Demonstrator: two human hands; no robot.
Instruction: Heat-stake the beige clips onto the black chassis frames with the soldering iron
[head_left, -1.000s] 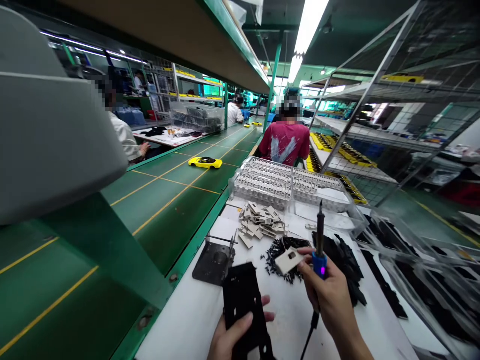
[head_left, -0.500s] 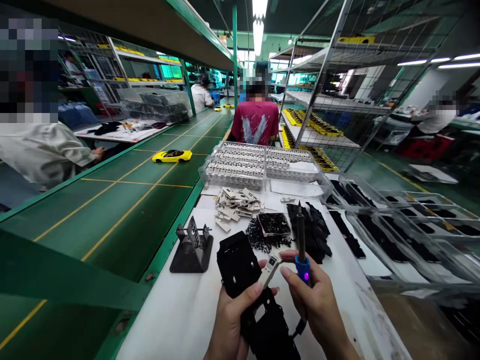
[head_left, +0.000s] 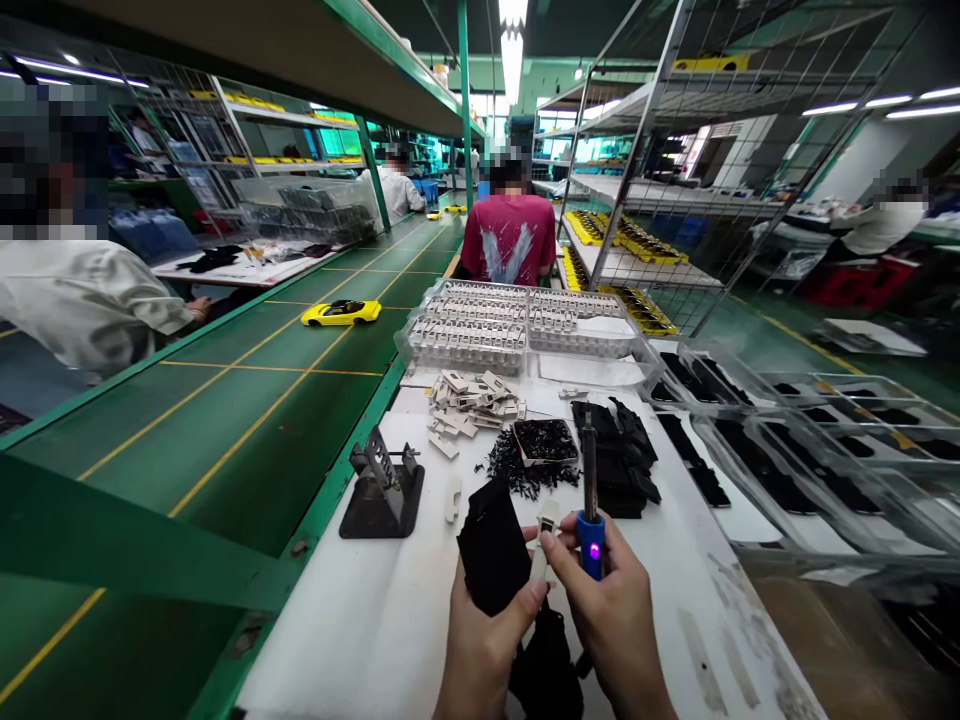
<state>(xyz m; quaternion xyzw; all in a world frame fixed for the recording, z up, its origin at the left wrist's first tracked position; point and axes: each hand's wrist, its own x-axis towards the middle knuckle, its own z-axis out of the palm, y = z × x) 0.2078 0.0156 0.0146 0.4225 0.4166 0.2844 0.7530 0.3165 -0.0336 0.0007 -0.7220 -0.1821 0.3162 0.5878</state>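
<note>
A flat black part (head_left: 493, 550) is gripped in my left hand (head_left: 487, 635), whose thumb also presses on a small whitish plastic piece (head_left: 541, 548). The fingertips of my right hand (head_left: 611, 610) touch the upper end of that piece. Upright in my right hand is a blue-handled soldering iron (head_left: 591, 540) with a lit purple light, its tip pointing up. Beyond my hands are small black pieces around and in a tray (head_left: 546, 443), a pile of whitish pieces (head_left: 472, 402) and stacked black parts (head_left: 616, 455).
A metal stand (head_left: 382, 485) is at the white worktop's left edge. Clear trays (head_left: 469, 330) of whitish pieces stand at the back; trays of black parts (head_left: 765, 465) lie right. A yellow toy car (head_left: 341, 312) sits on the green conveyor. A person in a red shirt (head_left: 508, 240) sits ahead.
The black part has turned and now hides less of the worktop, showing a loose whitish piece. My right fingers have closed on the held whitish piece, and the iron has shifted slightly left.
</note>
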